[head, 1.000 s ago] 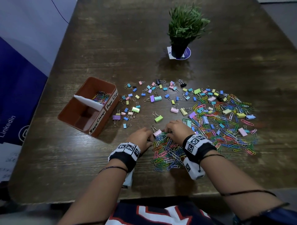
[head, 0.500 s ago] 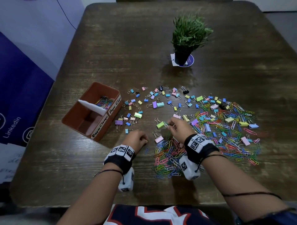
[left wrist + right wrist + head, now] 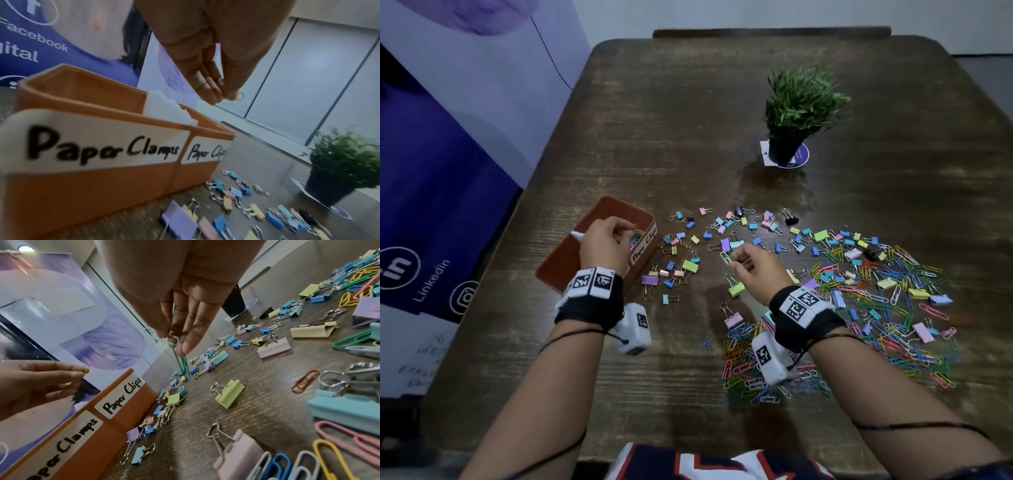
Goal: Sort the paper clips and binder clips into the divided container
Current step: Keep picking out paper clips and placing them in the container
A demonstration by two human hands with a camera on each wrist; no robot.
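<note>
Head view: nearest, a heap of paper clips [image 3: 751,373] is left unsorted on the bench [image 3: 688,394]. Beyond it, green and white paper clips [image 3: 728,257] are pinched in the right hand [image 3: 751,270]. Further left, a yellow paper clip [image 3: 239,97] is pinched by the left hand [image 3: 604,245] over the "Paper Clips" compartment of the divided container [image 3: 558,270] — few are inside. Binder clips [image 3: 690,265] lie scattered — most sorting is judged undone.

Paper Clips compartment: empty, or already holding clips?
Already holding clips: coloured paper clips lie inside the Paper Clips compartment, partly hidden by the left hand.
</note>
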